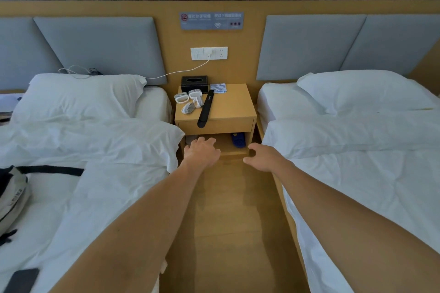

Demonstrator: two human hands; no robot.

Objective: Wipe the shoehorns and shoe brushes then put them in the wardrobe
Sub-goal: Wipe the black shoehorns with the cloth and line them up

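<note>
Between two white beds (pixel 357 150) stands our wooden nightstand (pixel 234 107), set against a padded headboard wall. On its top lie the task's things: a cluster of white shoe brushes (pixel 189 101) at the left, a long black shoehorn (pixel 206 108) lying aslant beside them with its end over the front edge, and a blue-striped cloth (pixel 218 88) folded at the back next to a black tissue box (pixel 194 83).

We judge the job barely begun. Nothing is in hand, the cloth lies untouched, every brush and the shoehorn rest on the nightstand, and no wardrobe is in view. All the wiping and all the putting away are left, as far as we can see.

Both our arms reach forward and low, toward the nightstand's open lower shelf. Our left hand (pixel 201 152) is palm down with fingers loosely spread, holding nothing, in front of the shelf. Our right hand (pixel 263 157) hangs just beside it, fingers loosely curled, thumb apart, also empty. Both are well below the brushes and shoehorn, touching neither.
</note>
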